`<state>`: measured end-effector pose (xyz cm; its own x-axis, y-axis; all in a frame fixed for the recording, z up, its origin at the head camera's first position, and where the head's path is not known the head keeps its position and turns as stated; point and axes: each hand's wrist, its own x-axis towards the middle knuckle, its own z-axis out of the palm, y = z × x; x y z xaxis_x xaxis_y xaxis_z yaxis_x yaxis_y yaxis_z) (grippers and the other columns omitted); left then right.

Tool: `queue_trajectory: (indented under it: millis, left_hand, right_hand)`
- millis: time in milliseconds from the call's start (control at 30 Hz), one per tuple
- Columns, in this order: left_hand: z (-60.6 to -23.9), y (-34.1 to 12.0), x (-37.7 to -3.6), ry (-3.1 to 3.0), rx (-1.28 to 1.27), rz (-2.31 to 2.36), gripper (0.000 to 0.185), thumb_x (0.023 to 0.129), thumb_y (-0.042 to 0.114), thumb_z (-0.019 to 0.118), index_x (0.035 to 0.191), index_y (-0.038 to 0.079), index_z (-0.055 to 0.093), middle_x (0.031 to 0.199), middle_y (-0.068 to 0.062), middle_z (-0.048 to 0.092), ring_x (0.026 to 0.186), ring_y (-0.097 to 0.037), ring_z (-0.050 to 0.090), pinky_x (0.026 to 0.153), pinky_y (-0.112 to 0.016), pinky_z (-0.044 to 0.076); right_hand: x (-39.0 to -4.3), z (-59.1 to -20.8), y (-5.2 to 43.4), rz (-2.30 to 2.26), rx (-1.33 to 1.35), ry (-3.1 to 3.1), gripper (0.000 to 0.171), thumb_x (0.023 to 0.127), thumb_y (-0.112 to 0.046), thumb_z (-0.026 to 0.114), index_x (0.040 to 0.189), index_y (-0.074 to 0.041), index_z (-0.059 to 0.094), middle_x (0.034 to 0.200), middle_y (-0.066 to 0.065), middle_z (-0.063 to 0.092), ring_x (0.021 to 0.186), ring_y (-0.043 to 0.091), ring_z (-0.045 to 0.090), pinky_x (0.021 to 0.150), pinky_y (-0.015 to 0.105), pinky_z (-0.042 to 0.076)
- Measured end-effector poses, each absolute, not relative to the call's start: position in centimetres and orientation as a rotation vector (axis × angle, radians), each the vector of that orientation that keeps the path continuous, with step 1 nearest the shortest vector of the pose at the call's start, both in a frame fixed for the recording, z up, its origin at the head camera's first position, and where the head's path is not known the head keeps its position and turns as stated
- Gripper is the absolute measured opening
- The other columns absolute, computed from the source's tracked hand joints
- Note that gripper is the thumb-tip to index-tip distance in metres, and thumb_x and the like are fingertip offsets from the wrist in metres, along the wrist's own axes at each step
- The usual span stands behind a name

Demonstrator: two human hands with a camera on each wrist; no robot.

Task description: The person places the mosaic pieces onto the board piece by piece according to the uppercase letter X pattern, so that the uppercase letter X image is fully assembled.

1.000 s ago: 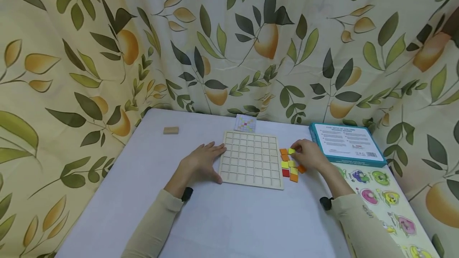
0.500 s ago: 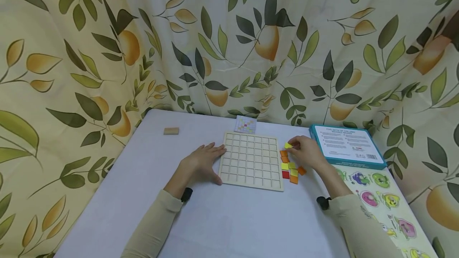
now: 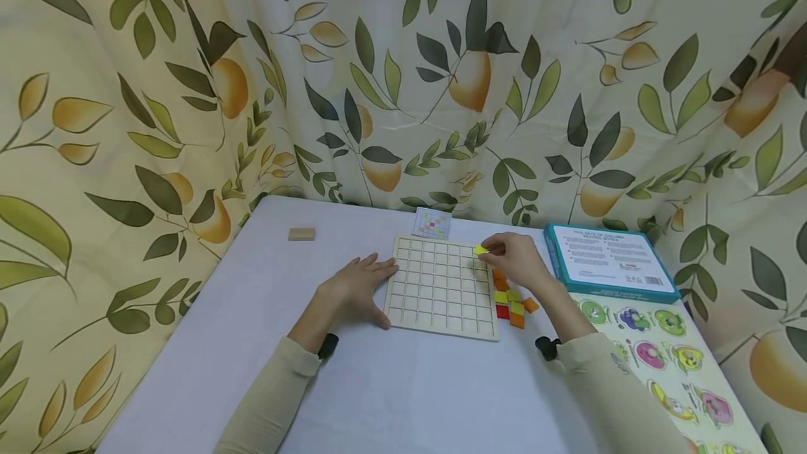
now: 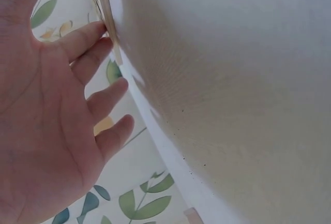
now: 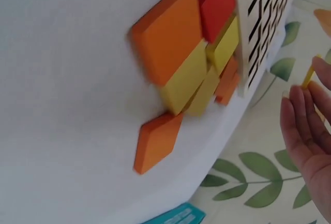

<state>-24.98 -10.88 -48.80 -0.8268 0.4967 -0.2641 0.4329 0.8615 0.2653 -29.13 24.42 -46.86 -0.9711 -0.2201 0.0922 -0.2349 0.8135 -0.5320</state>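
Observation:
A wooden grid board (image 3: 441,286) lies in the middle of the white table (image 3: 378,384). My left hand (image 3: 356,286) rests flat beside the board's left edge, fingers straight and touching it (image 4: 101,32). My right hand (image 3: 513,258) pinches a yellow tile (image 3: 481,250) above the board's far right corner; the tile's edge shows at the fingertips (image 5: 309,76). A heap of orange, yellow and red tiles (image 3: 511,300) lies just right of the board, seen close in the right wrist view (image 5: 191,63).
A small pattern card (image 3: 431,223) stands behind the board. A teal box (image 3: 608,254) lies at the right, with a fruit puzzle board (image 3: 668,363) in front of it. A wooden block (image 3: 301,234) sits at the far left. Leaf-print curtains surround the table.
My right hand has picked a yellow tile off the heap and carried it left and away, over the board's far right corner. The left hand has stayed put.

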Motion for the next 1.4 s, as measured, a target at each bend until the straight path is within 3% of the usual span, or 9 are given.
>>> queue_trajectory:
  millis: [433,733,1400]
  left_hand:
    - [-49.1,-11.2,-25.2,2.705,0.704,0.275,0.119,0.070,0.064,0.090,0.166,0.028,0.030,0.173,0.010,0.021,0.161,-0.028,0.011,0.130,-0.050,0.009]
    - [-49.3,-11.4,-25.3,2.704,0.725,0.273,0.118,0.071,0.064,0.089,0.166,0.028,0.029,0.173,0.010,0.021,0.161,-0.029,0.012,0.130,-0.050,0.009]
    - [-49.2,-11.2,-25.6,2.687,0.695,0.261,0.119,0.070,0.063,0.090,0.166,0.029,0.029,0.173,0.010,0.021,0.161,-0.028,0.014,0.130,-0.049,0.012]
  right_hand:
    - [-29.8,-47.4,21.0,0.963,0.408,-2.902,0.025,0.092,-0.015,0.081,0.113,-0.003,0.078,0.112,0.013,0.075,0.096,0.028,0.072,0.085,0.044,0.062]
    - [-30.9,-48.3,19.6,1.067,0.417,-2.859,0.025,0.089,-0.016,0.085,0.110,-0.004,0.079,0.106,0.012,0.078,0.093,0.027,0.075,0.082,0.044,0.062]
    - [-32.2,-49.0,16.0,1.171,0.459,-2.856,0.037,0.085,-0.011,0.087,0.116,0.003,0.074,0.102,0.015,0.078,0.093,0.030,0.077,0.081,0.045,0.062]
